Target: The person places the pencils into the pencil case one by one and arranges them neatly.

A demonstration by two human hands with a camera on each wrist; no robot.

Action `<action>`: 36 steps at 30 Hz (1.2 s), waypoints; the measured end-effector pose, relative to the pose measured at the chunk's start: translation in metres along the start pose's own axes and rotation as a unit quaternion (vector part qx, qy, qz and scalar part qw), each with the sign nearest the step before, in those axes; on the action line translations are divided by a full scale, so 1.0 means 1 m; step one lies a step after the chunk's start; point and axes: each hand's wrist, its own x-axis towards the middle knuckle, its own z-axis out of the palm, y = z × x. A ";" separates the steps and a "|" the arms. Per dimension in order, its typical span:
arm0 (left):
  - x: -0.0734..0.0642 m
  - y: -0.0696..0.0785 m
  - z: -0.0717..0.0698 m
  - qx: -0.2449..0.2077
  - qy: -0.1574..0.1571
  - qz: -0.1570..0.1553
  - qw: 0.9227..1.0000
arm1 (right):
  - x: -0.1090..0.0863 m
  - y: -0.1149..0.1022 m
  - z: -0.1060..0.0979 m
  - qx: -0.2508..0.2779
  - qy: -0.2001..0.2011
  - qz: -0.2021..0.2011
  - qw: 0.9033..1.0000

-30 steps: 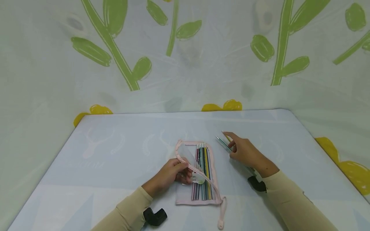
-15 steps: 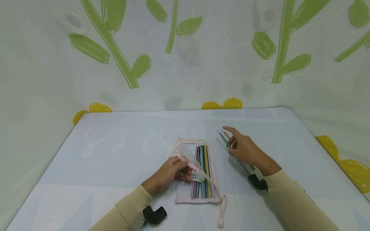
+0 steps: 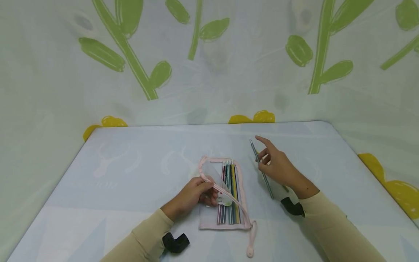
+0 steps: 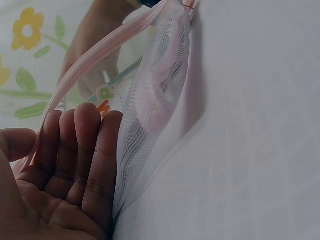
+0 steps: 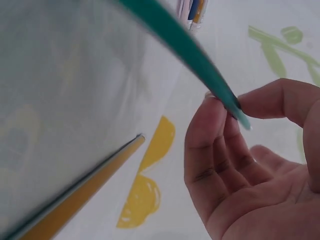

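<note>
My left hand grips the pink zippered edge of a see-through mesh pencil case lying on the table. Its lifted flap hangs partly over several pencils inside. In the left wrist view, the fingers curl inside the pink edging. To the right of the case, my right hand pinches a teal pencil between thumb and fingertips, index finger stretched out. A yellow pencil also shows in the right wrist view; how the hand holds it I cannot tell.
The case's pink wrist strap hangs toward the table's near edge. Black camera mounts sit at both wrists. Behind the pale table rises a white cloth wall printed with green leaves and yellow flowers.
My right hand has shifted slightly away from me, its index finger straightening. The teal pencil has swung steeper, its near end moving left from the wrist. My left hand stays put.
</note>
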 end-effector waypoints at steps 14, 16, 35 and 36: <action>0.000 0.002 0.000 0.009 0.000 0.002 1.000 | 0.004 -0.004 0.003 0.163 0.015 0.041 0.986; -0.001 0.001 0.000 0.007 0.001 -0.001 1.000 | 0.004 -0.005 0.005 0.174 0.012 0.047 0.984; -0.001 0.003 0.000 0.015 0.007 -0.006 1.000 | 0.002 -0.013 0.011 0.233 -0.005 0.067 0.970; -0.001 0.003 0.000 0.015 0.006 -0.006 1.000 | 0.002 -0.014 0.012 0.235 -0.007 0.068 0.970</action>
